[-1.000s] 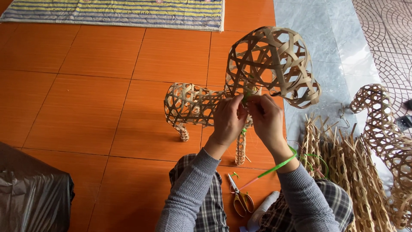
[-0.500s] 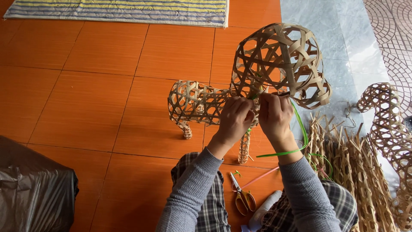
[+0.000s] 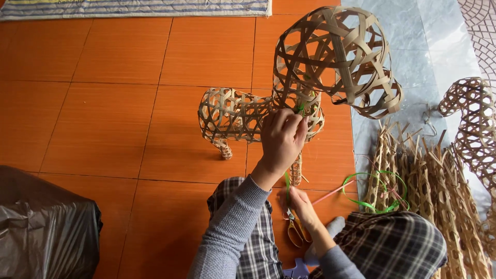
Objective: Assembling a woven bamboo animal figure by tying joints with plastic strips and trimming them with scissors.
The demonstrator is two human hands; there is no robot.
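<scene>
Head view: I see my left hand (image 3: 281,138) up at the neck of a woven bamboo-strip animal figure (image 3: 289,98), fingers pinched shut on a thin green plastic strip (image 3: 300,108) where the round open-weave head meets the body. The figure stands upright on the orange tiled floor (image 3: 103,113), head toward the right, body toward the left, one front leg just below my left hand.

My right hand (image 3: 299,202) is low, between my knees, fingers curled and touching the yellow-handled scissors (image 3: 295,230) lying on the floor; I cannot tell if it really grips them. A loose coil of green strip (image 3: 380,191) lies right of that hand, against a pile of narrow woven bamboo pieces (image 3: 429,191). Another open-weave bamboo figure (image 3: 473,129) lies at the right edge on a grey plastic sheet (image 3: 413,46). A black plastic bag (image 3: 44,222) sits bottom left, well apart. A striped mat (image 3: 134,7) runs along the top edge. My grey sleeves and checked trousers (image 3: 392,243) fill the bottom.
</scene>
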